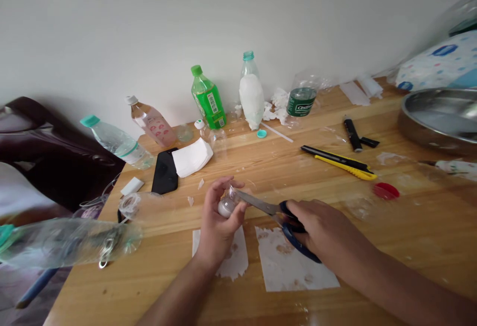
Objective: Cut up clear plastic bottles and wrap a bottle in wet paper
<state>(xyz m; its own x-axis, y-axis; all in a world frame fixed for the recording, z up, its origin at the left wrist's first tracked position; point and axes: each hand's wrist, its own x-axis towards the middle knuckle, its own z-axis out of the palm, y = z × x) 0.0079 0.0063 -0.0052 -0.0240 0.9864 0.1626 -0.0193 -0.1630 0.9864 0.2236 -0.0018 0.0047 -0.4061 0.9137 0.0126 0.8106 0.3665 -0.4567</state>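
My left hand (219, 221) is closed around a small clear plastic bottle top with a white cap (225, 207), held just above the wooden table (410, 246). My right hand (316, 226) grips blue-handled scissors (276, 211). Their steel blades point left and meet the clear plastic at my left fingers. Two stained pieces of tissue paper (290, 264) lie on the table under both hands.
A yellow utility knife (341, 161), black marker (352, 134), red cap (386, 191) and metal bowl (439, 117) lie to the right. Several bottles stand along the wall, among them a green one (207, 98). A black phone (165, 172) and a clear bottle (70, 241) lie left.
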